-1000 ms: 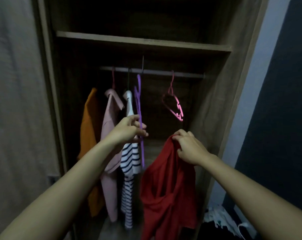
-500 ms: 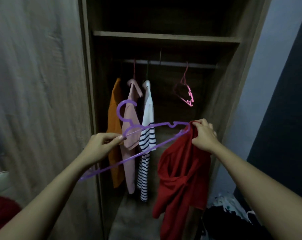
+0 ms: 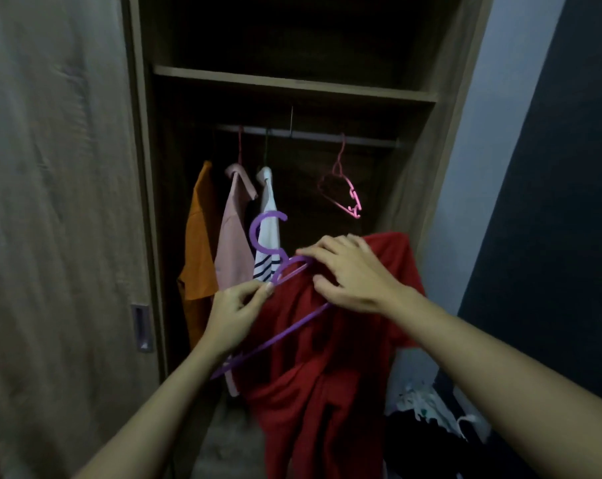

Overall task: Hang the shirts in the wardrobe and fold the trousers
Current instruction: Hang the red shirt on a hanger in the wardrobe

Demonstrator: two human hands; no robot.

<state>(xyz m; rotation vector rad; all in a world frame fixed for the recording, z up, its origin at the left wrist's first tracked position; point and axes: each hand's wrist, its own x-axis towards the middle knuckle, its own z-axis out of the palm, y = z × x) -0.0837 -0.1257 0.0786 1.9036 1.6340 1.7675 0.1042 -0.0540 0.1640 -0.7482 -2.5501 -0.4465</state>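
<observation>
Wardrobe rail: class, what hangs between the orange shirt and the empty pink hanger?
In the head view, two garments hang there: a pale pink shirt next to the orange shirt, then a white striped shirt.

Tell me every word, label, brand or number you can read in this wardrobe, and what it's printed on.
None can be read.
The red shirt, purple hanger, orange shirt, pink shirt and striped shirt show no print or tag.
The pale cloth on the floor has dark marks, too blurred to tell if they are letters.
</observation>
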